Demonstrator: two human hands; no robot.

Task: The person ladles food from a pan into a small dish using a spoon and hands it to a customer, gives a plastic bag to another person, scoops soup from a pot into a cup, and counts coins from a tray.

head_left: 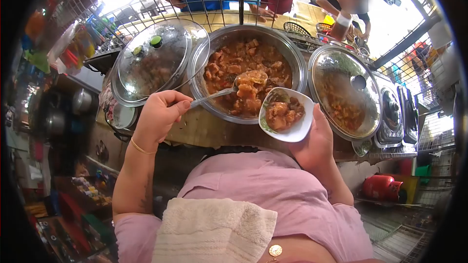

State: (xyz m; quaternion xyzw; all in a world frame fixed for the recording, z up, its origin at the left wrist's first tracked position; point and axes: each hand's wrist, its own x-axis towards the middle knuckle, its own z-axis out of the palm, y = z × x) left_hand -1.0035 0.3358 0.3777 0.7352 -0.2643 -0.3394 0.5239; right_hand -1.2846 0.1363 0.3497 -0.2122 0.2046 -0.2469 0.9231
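Note:
My left hand (163, 112) is closed around the handle of a metal serving spoon (214, 96). The spoon's bowl, loaded with saucy chunks, is over a wide metal pot (196, 75) of reddish-brown meat stew (229, 63). Whether the spoon touches the stew, I cannot tell. On the right, my right hand (317, 139) grips a small white bowl (287, 134) with a green leaf pattern by its side and underneath. Several pieces of stew (282, 116) lie in that bowl, which is tilted beside the pot's front right rim.
Left of the pot is a pot under a glass lid (156, 63). On the right stand another glass-lidded pot (343, 92) and lidded trays (390, 109). A wire grille (241, 0) rises behind, with people beyond it. A red gas cylinder (380, 187) sits low at right.

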